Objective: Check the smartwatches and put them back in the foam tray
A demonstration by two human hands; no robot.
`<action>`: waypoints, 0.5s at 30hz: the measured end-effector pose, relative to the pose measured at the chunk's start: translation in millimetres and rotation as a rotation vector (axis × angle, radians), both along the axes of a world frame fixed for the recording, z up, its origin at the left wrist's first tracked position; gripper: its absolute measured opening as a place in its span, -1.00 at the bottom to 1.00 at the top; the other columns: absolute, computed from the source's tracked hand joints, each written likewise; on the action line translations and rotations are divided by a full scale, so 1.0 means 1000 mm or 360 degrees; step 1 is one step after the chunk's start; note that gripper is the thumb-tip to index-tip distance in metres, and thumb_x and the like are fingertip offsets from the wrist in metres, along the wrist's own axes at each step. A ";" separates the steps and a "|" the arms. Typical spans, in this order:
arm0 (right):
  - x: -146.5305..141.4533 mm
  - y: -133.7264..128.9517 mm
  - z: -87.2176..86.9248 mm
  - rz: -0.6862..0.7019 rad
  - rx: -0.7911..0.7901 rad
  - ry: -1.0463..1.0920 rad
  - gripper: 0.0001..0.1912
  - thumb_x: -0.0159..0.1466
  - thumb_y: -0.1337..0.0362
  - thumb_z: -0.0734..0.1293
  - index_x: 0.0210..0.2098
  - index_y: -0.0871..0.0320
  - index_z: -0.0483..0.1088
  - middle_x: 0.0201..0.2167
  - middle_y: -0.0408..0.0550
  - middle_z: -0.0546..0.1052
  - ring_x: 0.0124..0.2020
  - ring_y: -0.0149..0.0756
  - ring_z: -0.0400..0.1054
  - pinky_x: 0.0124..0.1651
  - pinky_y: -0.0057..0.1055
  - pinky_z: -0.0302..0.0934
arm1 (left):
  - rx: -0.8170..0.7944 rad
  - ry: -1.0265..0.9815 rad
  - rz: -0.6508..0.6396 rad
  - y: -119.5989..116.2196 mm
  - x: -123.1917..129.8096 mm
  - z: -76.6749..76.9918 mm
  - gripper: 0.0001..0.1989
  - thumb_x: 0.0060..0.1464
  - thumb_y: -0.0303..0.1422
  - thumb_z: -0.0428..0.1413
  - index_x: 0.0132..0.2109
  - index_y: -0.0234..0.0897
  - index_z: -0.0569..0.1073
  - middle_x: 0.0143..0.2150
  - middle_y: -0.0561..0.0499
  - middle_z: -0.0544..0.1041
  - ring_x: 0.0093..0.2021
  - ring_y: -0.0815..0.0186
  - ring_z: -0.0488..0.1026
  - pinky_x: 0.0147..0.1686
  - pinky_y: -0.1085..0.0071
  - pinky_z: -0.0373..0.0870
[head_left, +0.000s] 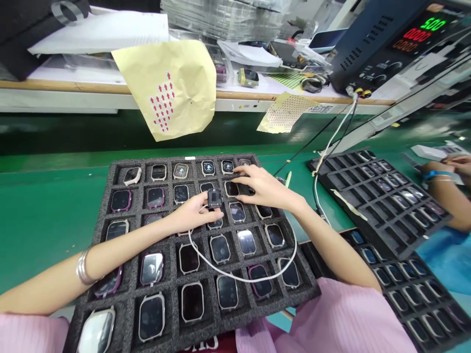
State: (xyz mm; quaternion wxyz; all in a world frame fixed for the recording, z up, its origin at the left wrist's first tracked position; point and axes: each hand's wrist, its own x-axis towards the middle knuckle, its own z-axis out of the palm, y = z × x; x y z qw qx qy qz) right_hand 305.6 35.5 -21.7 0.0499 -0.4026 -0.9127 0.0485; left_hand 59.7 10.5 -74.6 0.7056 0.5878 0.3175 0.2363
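Observation:
A dark foam tray (pixel 169 267) with rows of square smartwatches lies in front of me. My left hand (pixel 195 212) is closed on a small black square device (pixel 214 197) with a white cable (pixel 253 280), held just above the tray's middle. The cable loops across the tray and under my right forearm. To the right of that device, my right hand (pixel 263 189) has thumb and forefinger at opposite edges of a smartwatch (pixel 231 189) in its compartment. Other watches nearby, such as the lit one (pixel 227 167) in the back row, sit in their slots.
A shelf edge (pixel 235 94) with hanging yellow paper (pixel 172 93) runs behind the tray. A power supply (pixel 382 49) stands on it at the right, its cables hanging down. More watch trays (pixel 362 208) lie to the right, beside another person's arm (pixel 451 196). A green pen (pixel 288 179) is near.

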 end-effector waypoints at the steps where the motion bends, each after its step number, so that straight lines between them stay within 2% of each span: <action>1: -0.005 0.003 -0.001 0.0018 -0.0018 -0.0046 -0.59 0.13 0.27 0.45 -0.03 0.22 0.46 0.10 0.21 0.36 0.08 0.13 0.28 0.04 0.08 0.26 | 0.0000 -0.0011 -0.0016 0.000 -0.001 0.000 -0.73 0.03 -0.34 0.20 -0.14 -0.34 0.35 -0.24 0.01 0.48 -0.37 0.41 0.38 -0.36 0.45 0.31; 4: -0.006 0.012 -0.005 0.0065 -0.0114 -0.0061 -0.59 0.14 0.28 0.43 -0.02 0.25 0.46 0.14 0.23 0.33 0.11 0.13 0.27 0.07 0.06 0.25 | -0.0004 -0.0019 -0.0077 0.000 -0.002 0.002 -0.75 -0.01 -0.42 0.18 -0.17 -0.34 0.33 -0.24 0.03 0.47 -0.37 0.43 0.36 -0.37 0.46 0.27; 9: 0.005 0.025 -0.004 0.0099 -0.0372 0.0116 -0.64 0.24 0.16 0.39 -0.05 0.24 0.48 0.20 0.21 0.28 0.20 0.04 0.21 0.19 -0.05 0.19 | 0.0025 0.0040 -0.0125 0.000 -0.003 0.001 -0.75 -0.02 -0.45 0.16 -0.16 -0.32 0.31 -0.23 0.04 0.47 -0.51 0.52 0.21 -0.51 0.50 0.15; 12: 0.002 0.027 -0.001 0.0128 -0.0399 0.0049 -0.64 0.27 0.17 0.36 -0.01 0.22 0.47 0.26 0.18 0.22 0.25 0.02 0.16 0.23 -0.06 0.15 | 0.0019 0.0036 -0.0132 0.000 -0.004 0.002 -0.74 -0.02 -0.47 0.15 -0.15 -0.32 0.30 -0.21 0.03 0.47 -0.55 0.55 0.17 -0.56 0.53 0.13; 15: -0.003 0.026 0.000 0.0110 -0.0384 -0.0067 -0.56 0.20 0.16 0.42 0.03 0.21 0.44 0.31 0.15 0.16 0.26 0.07 0.15 0.21 -0.04 0.19 | -0.0031 0.0018 -0.0132 0.002 -0.004 0.005 -0.72 -0.03 -0.48 0.15 -0.14 -0.32 0.28 -0.17 0.00 0.46 -0.56 0.57 0.20 -0.59 0.56 0.17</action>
